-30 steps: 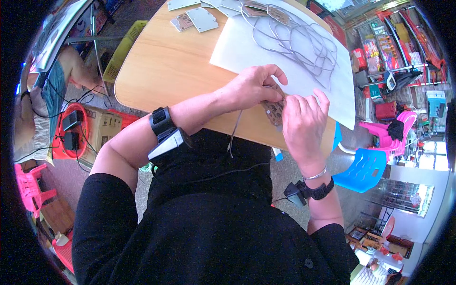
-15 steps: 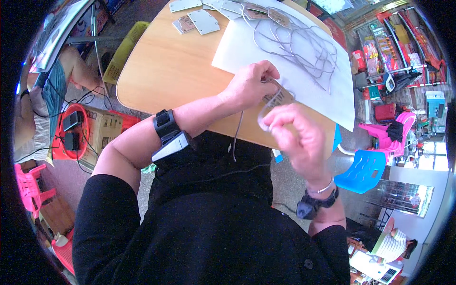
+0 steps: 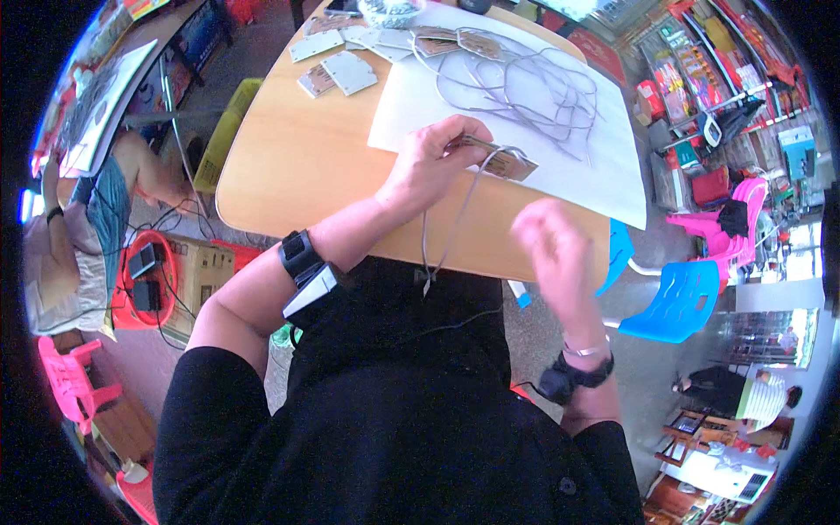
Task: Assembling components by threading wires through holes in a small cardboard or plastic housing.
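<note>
My left hand (image 3: 424,166) pinches a thin brown board (image 3: 516,166) with dark markings, above the near part of the table. A grey cord (image 3: 458,223) loops around or through the board and hangs below the table's near edge in front of my body. To the right, my right hand (image 3: 556,245) is raised near the table edge, apart from the board. Motion smears its fingers, so whether they hold anything is unclear. Beyond the hands, a loose tangle of grey cord (image 3: 547,101) lies on a white sheet (image 3: 612,179), joined to more brown boards (image 3: 479,44).
Several pale square plates (image 3: 350,73) lie at the table's far left, near a clear bowl (image 3: 391,12). The wooden table (image 3: 289,166) has a rounded left corner. A blue chair (image 3: 669,302) stands at right. Another person's leg (image 3: 149,166) shows at left, beside a red basin (image 3: 166,289).
My right hand has let go of the cord loop near the board and moved away to the right. My left hand has shifted slightly left and the board now lies flatter.
</note>
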### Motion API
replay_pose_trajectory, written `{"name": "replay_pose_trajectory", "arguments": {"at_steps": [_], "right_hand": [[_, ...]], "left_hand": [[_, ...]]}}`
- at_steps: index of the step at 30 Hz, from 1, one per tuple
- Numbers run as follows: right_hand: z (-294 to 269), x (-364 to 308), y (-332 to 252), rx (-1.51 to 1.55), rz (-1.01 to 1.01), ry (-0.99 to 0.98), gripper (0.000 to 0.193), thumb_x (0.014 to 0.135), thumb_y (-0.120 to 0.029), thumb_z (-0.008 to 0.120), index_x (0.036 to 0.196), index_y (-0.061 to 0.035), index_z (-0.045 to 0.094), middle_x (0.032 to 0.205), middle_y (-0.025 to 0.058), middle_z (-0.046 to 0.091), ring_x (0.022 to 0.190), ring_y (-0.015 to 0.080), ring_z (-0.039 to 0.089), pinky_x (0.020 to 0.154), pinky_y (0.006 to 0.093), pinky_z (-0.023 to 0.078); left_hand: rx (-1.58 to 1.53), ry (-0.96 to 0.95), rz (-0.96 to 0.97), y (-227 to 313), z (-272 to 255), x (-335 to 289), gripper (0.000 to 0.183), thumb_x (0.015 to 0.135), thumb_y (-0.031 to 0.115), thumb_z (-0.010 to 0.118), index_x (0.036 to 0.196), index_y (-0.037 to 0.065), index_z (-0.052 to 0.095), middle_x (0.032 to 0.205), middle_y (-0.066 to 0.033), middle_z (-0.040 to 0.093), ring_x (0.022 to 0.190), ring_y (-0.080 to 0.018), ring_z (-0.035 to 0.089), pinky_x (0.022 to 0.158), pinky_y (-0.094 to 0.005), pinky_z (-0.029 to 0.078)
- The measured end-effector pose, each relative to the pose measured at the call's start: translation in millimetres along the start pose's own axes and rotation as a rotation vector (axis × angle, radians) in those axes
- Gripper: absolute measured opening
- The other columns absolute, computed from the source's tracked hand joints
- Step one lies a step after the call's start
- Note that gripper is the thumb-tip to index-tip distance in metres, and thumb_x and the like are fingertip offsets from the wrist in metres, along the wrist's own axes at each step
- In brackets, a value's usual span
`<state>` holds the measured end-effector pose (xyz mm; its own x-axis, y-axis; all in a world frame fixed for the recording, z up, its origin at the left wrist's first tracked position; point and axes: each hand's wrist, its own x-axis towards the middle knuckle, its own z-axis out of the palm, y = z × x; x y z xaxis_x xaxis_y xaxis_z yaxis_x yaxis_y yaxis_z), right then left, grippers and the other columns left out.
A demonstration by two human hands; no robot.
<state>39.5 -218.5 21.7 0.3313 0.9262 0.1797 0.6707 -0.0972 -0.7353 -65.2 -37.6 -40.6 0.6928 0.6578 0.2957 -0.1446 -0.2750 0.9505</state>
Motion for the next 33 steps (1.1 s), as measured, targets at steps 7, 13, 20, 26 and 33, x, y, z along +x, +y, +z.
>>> {"name": "replay_pose_trajectory", "arguments": {"at_steps": [7, 13, 20, 26, 33], "right_hand": [[23, 19, 29, 0.166, 0.03, 0.35, 0.015, 0.081, -0.004, 0.064, 0.094, 0.0002, 0.059, 0.088, 0.0096, 0.061, 0.084, 0.0222, 0.058, 0.076, 0.0331, 0.046], [29, 16, 45, -0.037, -0.151, 0.594, 0.018, 0.075, 0.006, 0.061, 0.091, -0.0007, 0.061, 0.087, 0.0102, 0.062, 0.085, 0.027, 0.059, 0.073, 0.034, 0.048], [30, 11, 49, -0.149, -0.279, 0.622, 0.03, 0.068, 0.013, 0.058, 0.093, -0.0018, 0.062, 0.093, 0.0102, 0.062, 0.088, 0.0287, 0.058, 0.076, 0.0374, 0.049], [32, 8, 52, -0.19, -0.282, 0.581, 0.026, 0.07, 0.011, 0.057, 0.092, -0.0028, 0.062, 0.087, 0.0099, 0.062, 0.083, 0.0298, 0.057, 0.071, 0.0386, 0.048], [38, 9, 65, 0.206, 0.02, 0.469, 0.013, 0.078, -0.005, 0.064, 0.09, -0.0008, 0.061, 0.077, 0.0088, 0.06, 0.065, 0.021, 0.057, 0.059, 0.0344, 0.046]], "left_hand": [[-0.264, -0.178, 0.003, -1, 7, -4, 0.032, 0.085, 0.002, 0.063, 0.115, 0.004, 0.053, 0.102, -0.0065, 0.061, 0.096, -0.0137, 0.058, 0.083, -0.0274, 0.049], [-0.423, -0.217, -0.347, 10, 8, -17, 0.041, 0.094, 0.022, 0.054, 0.125, -0.004, 0.045, 0.111, -0.0153, 0.057, 0.1, -0.0195, 0.057, 0.086, -0.0318, 0.049], [-0.602, -0.35, -0.659, 31, 3, -18, 0.028, 0.096, 0.027, 0.049, 0.106, 0.001, 0.053, 0.076, -0.0022, 0.052, 0.065, -0.0103, 0.051, 0.057, -0.0224, 0.041], [-0.398, -0.222, -0.533, 28, -24, -3, 0.021, 0.094, 0.022, 0.052, 0.086, 0.004, 0.056, 0.056, 0.0057, 0.039, 0.045, -0.0025, 0.029, 0.04, -0.0185, 0.021], [-0.253, -0.305, -0.528, 51, -38, 17, 0.026, 0.095, 0.022, 0.05, 0.105, 0.0, 0.057, 0.068, -0.0027, 0.055, 0.045, -0.006, 0.041, 0.04, -0.0196, 0.03]]}}
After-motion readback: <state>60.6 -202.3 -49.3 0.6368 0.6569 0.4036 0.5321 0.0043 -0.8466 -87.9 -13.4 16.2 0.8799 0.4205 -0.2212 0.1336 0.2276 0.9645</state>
